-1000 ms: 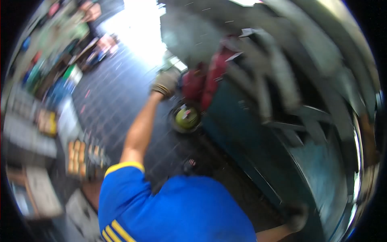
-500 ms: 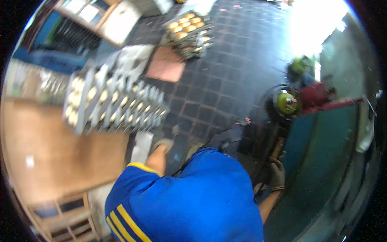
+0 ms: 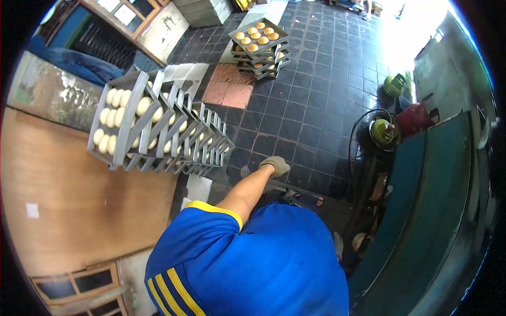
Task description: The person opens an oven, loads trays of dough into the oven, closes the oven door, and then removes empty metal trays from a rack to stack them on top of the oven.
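Observation:
My left hand (image 3: 275, 166), in a beige work glove, reaches forward above the dark tiled floor. It looks rounded and touches nothing visible; how its fingers are set is unclear. Nearest to it on the left is a tall stack of metal trays (image 3: 138, 113), laid crosswise, with pale dough buns (image 3: 117, 117) in them. A small part of my right hand (image 3: 338, 243), also gloved, shows beside my blue shirt. My body hides the rest of it, including the fingers.
A second tray stack (image 3: 268, 49) holds browned buns (image 3: 255, 36). A wooden table (image 3: 68, 195) stands left. Along the right are a teal metal cabinet (image 3: 437, 184), green gas cylinders (image 3: 383, 131), a red cylinder (image 3: 416, 120) and a black hose (image 3: 352, 152).
My left hand has swung forward and right. My right hand has drawn back towards my body from beside the teal cabinet. The view has turned slightly and become sharper.

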`<control>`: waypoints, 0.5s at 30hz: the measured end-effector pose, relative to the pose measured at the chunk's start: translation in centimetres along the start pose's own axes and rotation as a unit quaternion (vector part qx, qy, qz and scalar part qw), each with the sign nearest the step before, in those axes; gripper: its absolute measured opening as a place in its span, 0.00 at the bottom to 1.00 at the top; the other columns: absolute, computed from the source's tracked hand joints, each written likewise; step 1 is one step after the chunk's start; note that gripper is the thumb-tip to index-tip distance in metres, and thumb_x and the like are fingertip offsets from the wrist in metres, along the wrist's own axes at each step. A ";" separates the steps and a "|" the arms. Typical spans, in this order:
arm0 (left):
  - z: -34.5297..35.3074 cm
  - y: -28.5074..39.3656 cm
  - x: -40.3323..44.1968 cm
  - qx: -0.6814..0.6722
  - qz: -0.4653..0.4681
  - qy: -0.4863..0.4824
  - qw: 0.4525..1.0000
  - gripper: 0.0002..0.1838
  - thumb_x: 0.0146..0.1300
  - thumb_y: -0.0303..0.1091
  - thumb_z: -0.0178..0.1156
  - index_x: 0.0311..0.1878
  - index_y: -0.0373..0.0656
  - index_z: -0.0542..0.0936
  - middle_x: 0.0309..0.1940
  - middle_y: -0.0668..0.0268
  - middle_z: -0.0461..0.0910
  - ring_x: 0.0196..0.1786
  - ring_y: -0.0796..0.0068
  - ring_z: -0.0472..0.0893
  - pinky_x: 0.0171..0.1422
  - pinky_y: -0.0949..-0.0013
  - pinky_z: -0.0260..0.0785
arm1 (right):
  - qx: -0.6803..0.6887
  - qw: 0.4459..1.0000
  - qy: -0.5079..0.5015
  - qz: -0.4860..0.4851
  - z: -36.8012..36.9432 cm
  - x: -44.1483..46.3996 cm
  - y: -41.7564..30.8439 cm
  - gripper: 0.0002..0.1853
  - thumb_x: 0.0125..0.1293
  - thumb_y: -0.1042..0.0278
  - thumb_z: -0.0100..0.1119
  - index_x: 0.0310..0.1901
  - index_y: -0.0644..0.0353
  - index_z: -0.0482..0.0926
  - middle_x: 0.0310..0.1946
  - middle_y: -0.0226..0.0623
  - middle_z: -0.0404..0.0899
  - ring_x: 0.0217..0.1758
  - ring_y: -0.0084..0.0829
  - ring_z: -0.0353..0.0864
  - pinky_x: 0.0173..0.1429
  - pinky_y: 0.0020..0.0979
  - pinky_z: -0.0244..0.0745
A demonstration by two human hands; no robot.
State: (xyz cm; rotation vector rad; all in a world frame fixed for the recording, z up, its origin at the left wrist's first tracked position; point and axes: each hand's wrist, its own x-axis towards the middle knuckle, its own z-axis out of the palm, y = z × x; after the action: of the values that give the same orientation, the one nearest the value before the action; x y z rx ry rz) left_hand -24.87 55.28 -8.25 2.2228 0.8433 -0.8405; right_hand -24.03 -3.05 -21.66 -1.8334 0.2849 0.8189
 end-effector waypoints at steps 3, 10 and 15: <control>-0.4 -1.4 -1.9 0.143 0.088 -0.080 0.983 0.32 0.71 0.51 0.59 0.67 0.38 0.93 0.68 0.43 0.91 0.72 0.41 0.90 0.76 0.45 0.80 | 0.085 0.992 0.083 0.037 3.4 -7.9 3.5 0.29 0.88 0.55 0.65 0.80 0.68 0.82 0.74 0.48 0.87 0.72 0.46 0.88 0.76 0.47 0.84; 0.4 -9.0 -13.8 -0.145 0.151 -0.027 0.977 0.37 0.80 0.59 0.58 0.75 0.35 0.86 0.76 0.42 0.86 0.80 0.41 0.83 0.82 0.49 0.74 | 0.053 0.955 0.137 0.257 15.4 -25.7 5.2 0.37 0.79 0.48 0.70 0.79 0.69 0.83 0.72 0.49 0.90 0.71 0.50 0.89 0.76 0.50 0.82; 13.4 -30.9 -10.3 0.176 0.198 -0.183 0.947 0.34 0.75 0.58 0.61 0.65 0.35 0.91 0.59 0.43 0.95 0.62 0.41 0.93 0.66 0.45 0.82 | -0.058 0.940 0.224 0.251 22.1 -31.1 11.9 0.37 0.76 0.45 0.67 0.74 0.69 0.87 0.69 0.64 0.90 0.73 0.57 0.90 0.76 0.48 0.81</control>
State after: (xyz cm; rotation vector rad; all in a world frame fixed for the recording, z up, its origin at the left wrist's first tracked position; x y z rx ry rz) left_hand -58.01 61.03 -18.58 2.3092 0.0633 -1.2169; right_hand -62.22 6.19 -14.63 -2.0811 1.0496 0.7538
